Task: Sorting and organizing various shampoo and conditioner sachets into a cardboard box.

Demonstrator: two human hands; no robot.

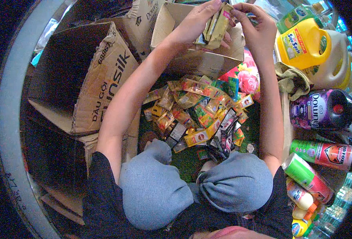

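Note:
My left hand [204, 15] grips a small stack of gold sachets [219, 28], with fingertips showing behind them. At the stack's upper right edge, the thumb and fingers of my right hand [255, 22] pinch the sachets; part of this contact is hidden. Both hands are above an open cardboard box [203, 61], whose inside is mostly covered by the hands and sachets. On the floor between my feet lies a loose heap of sachets [194, 101] in gold, yellow, green and black. Some are joined in strips, such as the yellow strip [201, 136].
Larger cardboard cartons [104, 83] stand on the left. Along the right are a yellow jug [303, 44], a purple Downy bottle [320, 109], red-green cans [325, 154] and a crumpled cloth [292, 80]. A flower-printed item [247, 77] sits beside the box.

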